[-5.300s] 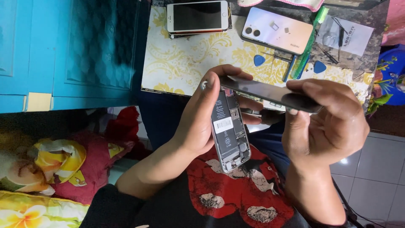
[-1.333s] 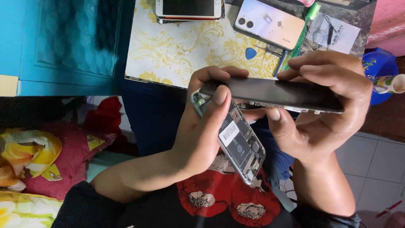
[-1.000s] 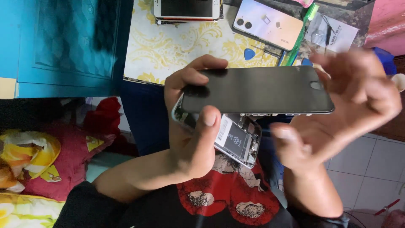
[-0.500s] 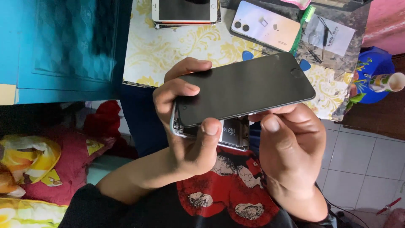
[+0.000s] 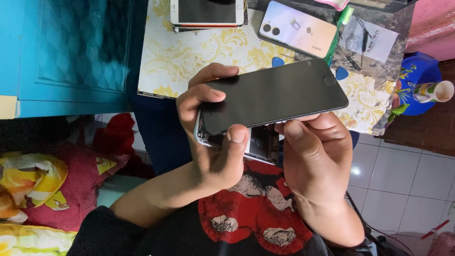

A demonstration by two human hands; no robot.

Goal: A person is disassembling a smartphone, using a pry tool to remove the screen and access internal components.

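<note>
I hold a smartphone in two parts in front of my chest. The black screen panel (image 5: 275, 97) lies face up over the opened phone body (image 5: 258, 144), whose innards show below the panel's edge. My left hand (image 5: 213, 137) grips the left end of the body, its thumb pressed on the panel's lower edge and its fingers curled over the top corner. From below, my right hand (image 5: 315, 156) supports the panel's right half, thumb against its lower edge.
A small table with a yellow-patterned white cloth (image 5: 166, 57) carries a white-framed phone (image 5: 207, 12), a pale phone lying back up (image 5: 296, 31), blue picks (image 5: 278, 61) and a small clear bag (image 5: 367, 40). A blue cabinet (image 5: 66, 52) stands at left, tiled floor (image 5: 403, 175) at right.
The screen panel, earlier hinged up edge-on from the body, has been swung down flat over it. My hands have drawn closer together around the phone.
</note>
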